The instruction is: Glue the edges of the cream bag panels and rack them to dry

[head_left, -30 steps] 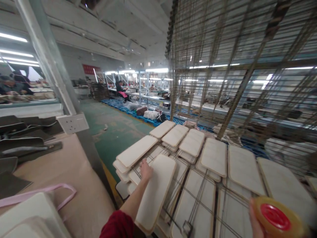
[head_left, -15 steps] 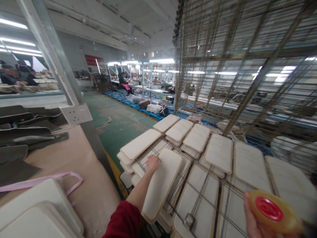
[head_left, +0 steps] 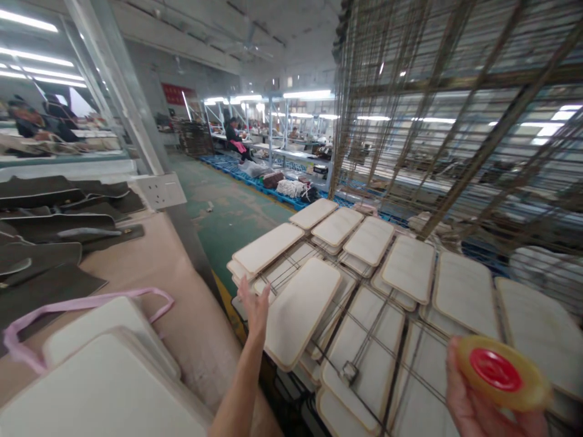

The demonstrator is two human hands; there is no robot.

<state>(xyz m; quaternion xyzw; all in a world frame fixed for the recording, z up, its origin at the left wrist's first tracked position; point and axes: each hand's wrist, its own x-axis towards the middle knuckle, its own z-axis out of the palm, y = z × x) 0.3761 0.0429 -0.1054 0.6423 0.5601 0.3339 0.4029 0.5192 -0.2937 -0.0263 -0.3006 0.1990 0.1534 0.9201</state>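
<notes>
My left hand point(head_left: 252, 306) is open, fingers spread, just left of a cream rectangular panel point(head_left: 301, 311) that lies tilted on the wire rack shelf point(head_left: 370, 340). It holds nothing and hovers beside the panel's left edge. My right hand point(head_left: 473, 409) at the lower right grips a yellowish roll of tape with a red core point(head_left: 498, 373). Several more cream panels point(head_left: 410, 267) lie in rows across the rack shelf.
A tan worktable point(head_left: 150, 273) at left carries dark grey cut pieces point(head_left: 50, 237), a pink strap point(head_left: 86, 303) and a stack of white panels point(head_left: 100, 376). A metal post with a socket point(head_left: 161, 189) stands beside it. Wire rack shelves point(head_left: 455, 91) rise above. People work far back.
My left hand has let go of the cream panel and drawn back to the left, fingers opening. The panel now rests on the rack. The view has shifted right.
</notes>
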